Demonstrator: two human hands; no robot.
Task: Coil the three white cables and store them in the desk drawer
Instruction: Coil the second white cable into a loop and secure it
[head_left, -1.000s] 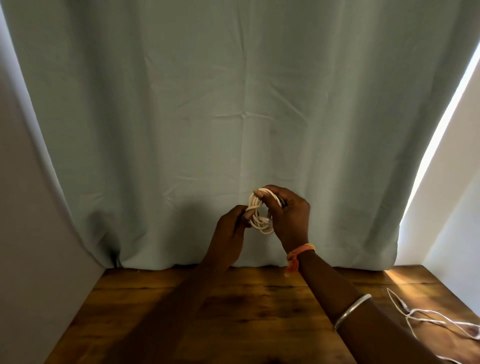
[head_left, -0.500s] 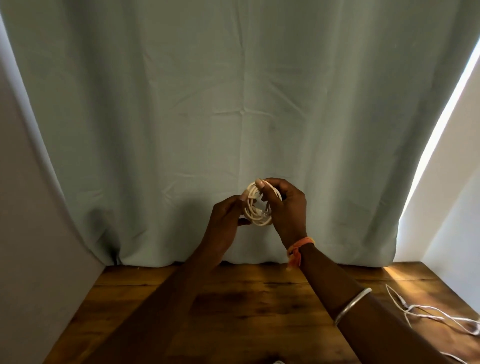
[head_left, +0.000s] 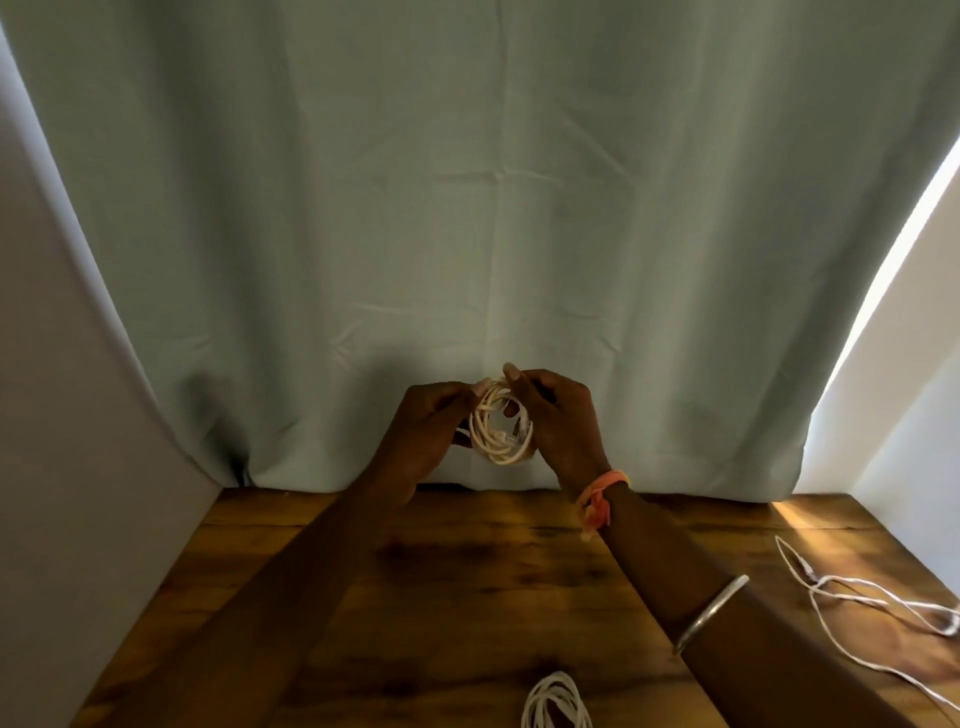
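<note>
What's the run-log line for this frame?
left hand: holds coiled cable | right hand: pinches same coil | desk: second coil near edge, loose cable right | drawer: not visible

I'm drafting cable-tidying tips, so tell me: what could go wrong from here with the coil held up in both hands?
1. The coil is held up by the left hand and right hand with no tie visible, so its loops may spring apart if either grip slackens.
2. The loose cable sprawls beside the right forearm on the desk; the arm might snag it or drag it off.
</note>
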